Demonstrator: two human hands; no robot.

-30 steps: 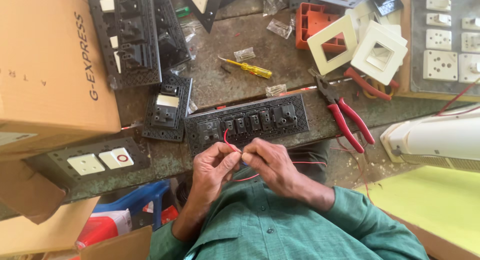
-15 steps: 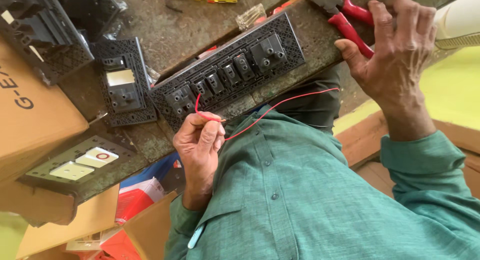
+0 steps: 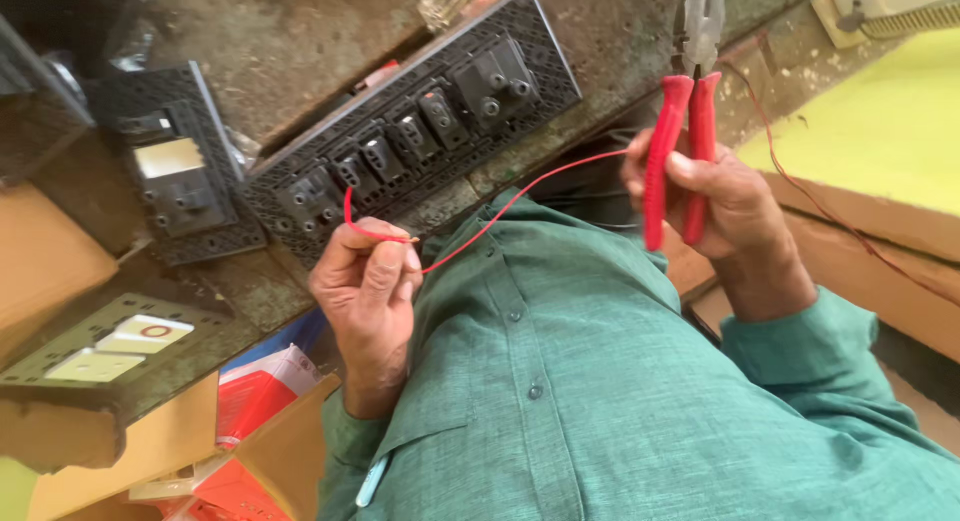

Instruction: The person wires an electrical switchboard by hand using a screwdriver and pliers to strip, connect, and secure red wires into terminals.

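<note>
View from the head camera, tilted, down onto a workbench edge and the person's green shirt [image 3: 600,381]. The top of the long black switch plate [image 3: 420,131] is complete in view, but its wiring side is not visible, and where the red wire [image 3: 500,206] ends at the plate cannot be made out. The pliers [image 3: 690,111] are cut off at the upper edge, so the tip of their metal nose is out of view. One red wire runs from the left hand [image 3: 370,281], which pinches it closed between thumb and fingertips just below the plate, across to the right hand [image 3: 720,206], which is closed around the two red handles of the pliers, held upright beside the bench edge. Counted: one long plate carrying six modules in a row; one smaller black plate [image 3: 180,171] to its left with a pale rocker; one grey plate [image 3: 100,346] with two pale switches, at lower left. A brown cardboard box [image 3: 50,271] at the left edge is cropped, its contents hidden. Red and white packets [image 3: 265,391] sit in open cartons below the bench, partly covered by the left forearm.
</note>
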